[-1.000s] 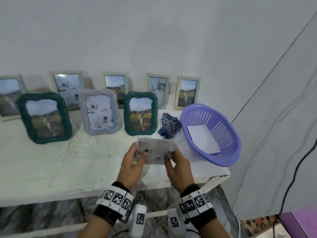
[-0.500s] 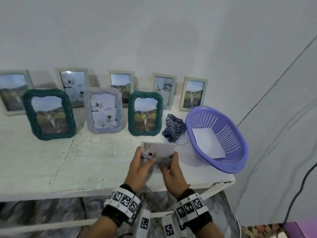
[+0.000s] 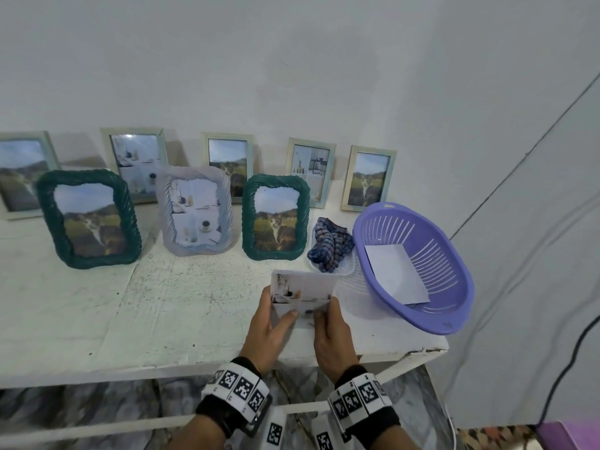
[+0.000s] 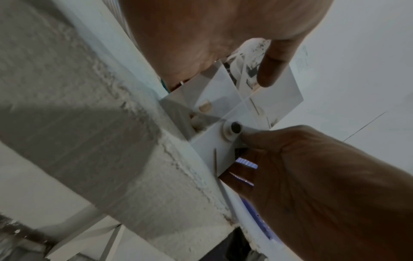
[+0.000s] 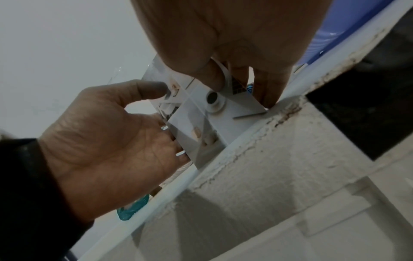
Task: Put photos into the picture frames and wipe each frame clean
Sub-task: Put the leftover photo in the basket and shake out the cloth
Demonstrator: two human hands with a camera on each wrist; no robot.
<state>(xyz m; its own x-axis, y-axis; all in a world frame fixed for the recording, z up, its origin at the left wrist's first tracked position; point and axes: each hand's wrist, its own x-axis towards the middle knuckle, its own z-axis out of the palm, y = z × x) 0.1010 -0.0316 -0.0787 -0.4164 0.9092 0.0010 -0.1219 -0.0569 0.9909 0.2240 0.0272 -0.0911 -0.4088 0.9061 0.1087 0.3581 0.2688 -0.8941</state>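
Both hands hold a clear acrylic frame (image 3: 303,292) with a pale interior photo in it, just above the table's front edge. My left hand (image 3: 280,311) grips its left side, thumb on the near face, fingers behind. My right hand (image 3: 327,310) pinches its lower right part beside a round dark stud (image 4: 236,127). In the wrist views the frame (image 5: 196,116) has its lower edge at the table's rim (image 5: 263,123). A blue checked cloth (image 3: 331,243) lies in a small clear tray behind the frame. A white photo (image 3: 394,274) lies in the purple basket (image 3: 454,306).
Several filled frames stand along the wall, among them two green twisted ones (image 3: 89,219) (image 3: 276,217) and a pale lilac one (image 3: 194,212). The white table (image 3: 162,306) ends close to my wrists, its right corner chipped. A black cable (image 3: 571,362) hangs at the right.
Both hands have come closer together on the clear frame and lowered it toward the table's front edge. The view has shifted slightly; the standing frames, cloth and basket have not moved.
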